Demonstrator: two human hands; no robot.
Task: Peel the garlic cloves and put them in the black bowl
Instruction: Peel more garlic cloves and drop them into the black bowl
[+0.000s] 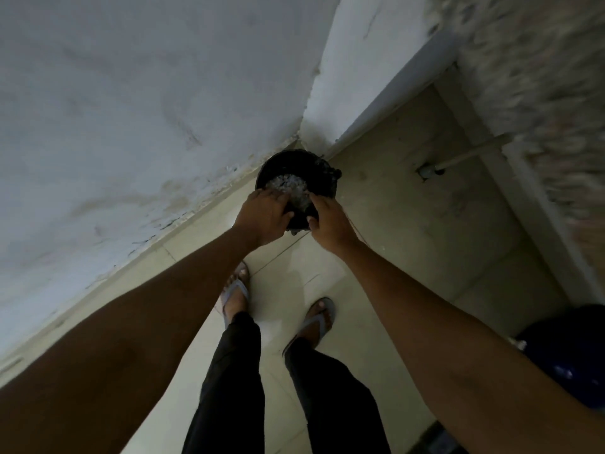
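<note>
The wall (pixel 131 109) fills the frame from nine to twelve o'clock, stained where it meets the tiled floor (pixel 409 224). A rough stone slab (pixel 540 77) runs down the side from one to three o'clock, with a pipe (pixel 471 152) under it and a dark blue drum (pixel 569 352) at four o'clock. The person stands with feet in sandals (pixel 314 322) at six o'clock.

In the corner at twelve o'clock sits a dark bin (pixel 294 178). Over its near rim both hands hold a black bowl (pixel 299 213), tipped away so its mouth points toward twelve o'clock and down into the bin. The left hand (pixel 265 217) curls round the bowl's nine o'clock side; the right hand (pixel 330 221) grips its three o'clock side, thumb on the rim. Pale papery bits (pixel 289 188), which look like garlic skins, lie at the bowl's mouth and in the bin. No cloves can be made out, and the blur hides finer detail.

This seems to be emptying peels rather than peeling. To do it well, keep the bowl's mouth inside the bin's rim, tilt slowly about the axis running hand to hand, and sweep clinging skins out with the left fingers so nothing lands on the floor.
</note>
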